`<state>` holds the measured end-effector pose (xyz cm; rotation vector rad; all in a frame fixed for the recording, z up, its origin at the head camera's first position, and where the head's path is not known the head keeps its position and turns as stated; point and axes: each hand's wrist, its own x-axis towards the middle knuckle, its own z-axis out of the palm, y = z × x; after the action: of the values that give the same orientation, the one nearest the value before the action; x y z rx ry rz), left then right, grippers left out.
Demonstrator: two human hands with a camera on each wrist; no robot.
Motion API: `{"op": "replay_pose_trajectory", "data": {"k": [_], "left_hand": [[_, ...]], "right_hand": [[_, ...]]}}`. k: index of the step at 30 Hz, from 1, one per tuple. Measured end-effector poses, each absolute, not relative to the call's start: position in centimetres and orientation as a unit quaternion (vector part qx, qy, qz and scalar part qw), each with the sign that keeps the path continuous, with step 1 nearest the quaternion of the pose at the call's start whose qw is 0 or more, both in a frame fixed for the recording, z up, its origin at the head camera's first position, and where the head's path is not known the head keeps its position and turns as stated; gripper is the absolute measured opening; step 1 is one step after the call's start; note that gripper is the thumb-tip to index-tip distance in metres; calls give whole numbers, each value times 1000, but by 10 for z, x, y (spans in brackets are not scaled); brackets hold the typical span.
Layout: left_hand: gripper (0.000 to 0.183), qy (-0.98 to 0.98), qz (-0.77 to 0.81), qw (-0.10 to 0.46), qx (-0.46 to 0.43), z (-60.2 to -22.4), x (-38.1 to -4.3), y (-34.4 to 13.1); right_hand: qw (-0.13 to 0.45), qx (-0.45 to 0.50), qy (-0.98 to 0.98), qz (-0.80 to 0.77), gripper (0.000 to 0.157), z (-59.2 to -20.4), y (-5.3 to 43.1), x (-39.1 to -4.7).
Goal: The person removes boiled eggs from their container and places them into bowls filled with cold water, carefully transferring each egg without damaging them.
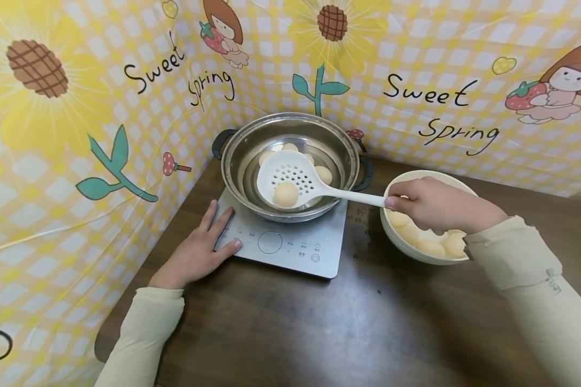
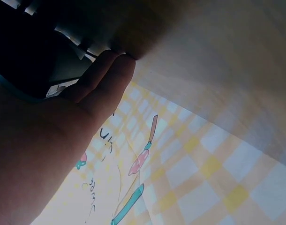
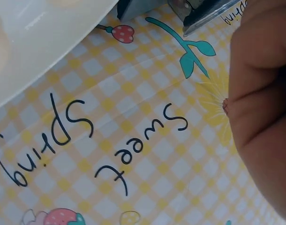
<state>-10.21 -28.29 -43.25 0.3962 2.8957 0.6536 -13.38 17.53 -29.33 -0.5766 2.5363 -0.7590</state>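
In the head view my right hand (image 1: 436, 203) grips the handle of a white slotted skimmer (image 1: 297, 169). One pale round ball (image 1: 286, 194), perhaps an egg, lies in the skimmer's bowl. The skimmer is over a steel pot (image 1: 290, 124) with dark side handles, where several similar balls (image 1: 323, 175) sit behind it. My left hand (image 1: 196, 247) rests with spread fingers on the left edge of a white induction cooker (image 1: 290, 252) under the pot. Below my right hand stands a cream bowl (image 1: 392, 236) holding several more balls (image 1: 431, 248).
A brown wooden table (image 1: 290, 333) carries everything, with water drops (image 1: 360, 215) between cooker and bowl. Yellow checked cloth (image 1: 271, 70) with flower prints walls the left and back sides, close behind the pot.
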Motion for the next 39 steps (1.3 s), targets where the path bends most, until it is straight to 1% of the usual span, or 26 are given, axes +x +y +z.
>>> {"op": "replay_pose_trajectory", "data": {"k": [6, 9, 15, 20, 25, 29, 30, 33, 35, 36, 38, 39], "left_hand": [[85, 965, 214, 76, 130, -433, -103, -282], [85, 966, 212, 78, 128, -433, -103, -283], [85, 965, 214, 78, 131, -433, -103, -282], [84, 964, 214, 77, 135, -434, -103, -283], [84, 964, 214, 76, 137, -433, -103, -282], [84, 964, 214, 81, 137, -433, -103, -280], [84, 964, 214, 81, 137, -433, -103, -280], [85, 964, 213, 85, 136, -433, -102, -280], [85, 964, 212, 86, 135, -432, -102, -281], [85, 964, 212, 86, 135, -432, -102, -281], [85, 964, 212, 87, 136, -431, -102, -281], [85, 964, 212, 87, 137, -431, -103, -281]], "right_hand": [[258, -173, 894, -324, 23, -295, 185, -132], [270, -157, 885, -344, 24, -296, 191, -129], [267, -159, 868, -388, 24, -299, 214, -119], [255, -138, 867, -406, 25, -301, 241, -105], [243, -120, 875, -400, 28, -306, 277, -90], [254, -101, 878, -393, 30, -313, 314, -80], [249, -97, 883, -386, 30, -316, 323, -77], [220, -108, 898, -365, 23, -328, 349, -69], [190, -121, 909, -350, 24, -337, 364, -62], [178, -123, 913, -346, 27, -341, 371, -58], [166, -120, 916, -344, 33, -350, 385, -50], [165, -107, 918, -345, 32, -354, 389, -47]]}}
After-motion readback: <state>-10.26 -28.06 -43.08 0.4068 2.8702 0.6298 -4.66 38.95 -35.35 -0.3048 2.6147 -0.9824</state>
